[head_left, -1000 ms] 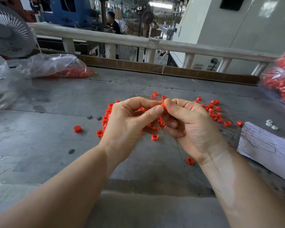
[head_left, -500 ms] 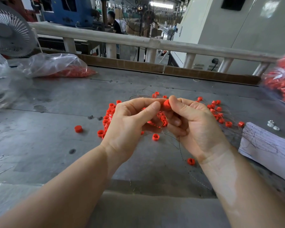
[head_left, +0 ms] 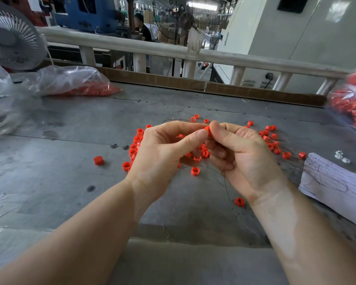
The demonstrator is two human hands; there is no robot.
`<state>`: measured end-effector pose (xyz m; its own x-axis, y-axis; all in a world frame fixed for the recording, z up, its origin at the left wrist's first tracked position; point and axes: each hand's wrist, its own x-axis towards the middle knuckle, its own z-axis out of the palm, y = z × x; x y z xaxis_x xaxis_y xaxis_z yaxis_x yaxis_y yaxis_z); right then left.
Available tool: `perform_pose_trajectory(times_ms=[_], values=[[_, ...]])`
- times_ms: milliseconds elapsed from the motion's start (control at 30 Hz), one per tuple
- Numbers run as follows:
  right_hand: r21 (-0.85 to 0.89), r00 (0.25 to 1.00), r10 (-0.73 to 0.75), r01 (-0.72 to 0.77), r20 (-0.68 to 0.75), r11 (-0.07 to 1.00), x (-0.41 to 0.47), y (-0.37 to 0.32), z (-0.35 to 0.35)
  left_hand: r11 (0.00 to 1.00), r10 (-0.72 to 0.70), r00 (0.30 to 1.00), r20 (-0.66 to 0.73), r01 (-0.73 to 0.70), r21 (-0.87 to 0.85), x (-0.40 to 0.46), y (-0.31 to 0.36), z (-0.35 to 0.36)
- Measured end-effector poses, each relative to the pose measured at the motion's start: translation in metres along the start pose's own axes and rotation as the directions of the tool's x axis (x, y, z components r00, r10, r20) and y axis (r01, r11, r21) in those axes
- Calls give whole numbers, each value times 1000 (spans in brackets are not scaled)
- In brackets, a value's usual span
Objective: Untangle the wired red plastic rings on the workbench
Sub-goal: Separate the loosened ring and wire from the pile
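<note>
Both hands are up over the bench, close together. The left hand and the right hand pinch one red ring between their thumbs and first fingers, right at the fingertips. The other fingers curl in under it. More rings hang just below the fingers in a bunch, and thin wire trails down from the right hand. Other rings lie on the bench on both sides of the hands, and one ring sits alone far to the left.

I think the step now is pulling this one ring free from the bunch. Next, the fingers should hold the ring tight and ease its wire out slowly, so it does not snag the others.
</note>
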<state>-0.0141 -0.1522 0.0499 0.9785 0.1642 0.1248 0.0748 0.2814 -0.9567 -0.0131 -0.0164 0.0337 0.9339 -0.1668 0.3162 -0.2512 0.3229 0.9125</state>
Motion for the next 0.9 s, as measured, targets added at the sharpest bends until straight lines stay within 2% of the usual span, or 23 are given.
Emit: perform_pose_trajectory(times_ms=[267,400,567,733,900], values=[[19,997,9,-10,71,1000,-1,0,-3,999,-14,1000,19,14,-31,0,-1,-1],[43,998,6,-9,59,999,-1,1,-3,999,-18,999,40,20,-38,0,-1,-1],[78,999,-23,20,33,997,1,-1,-4,988,-87,992,92,97,-116,2,-1,-3],[94,999,-13,10,34,996,1,0,-4,997,-7,997,75,13,-74,3,-3,-4],[54,993,-23,17,119,998,1,2,-5,996,86,994,60,-87,15,1,-1,-3]])
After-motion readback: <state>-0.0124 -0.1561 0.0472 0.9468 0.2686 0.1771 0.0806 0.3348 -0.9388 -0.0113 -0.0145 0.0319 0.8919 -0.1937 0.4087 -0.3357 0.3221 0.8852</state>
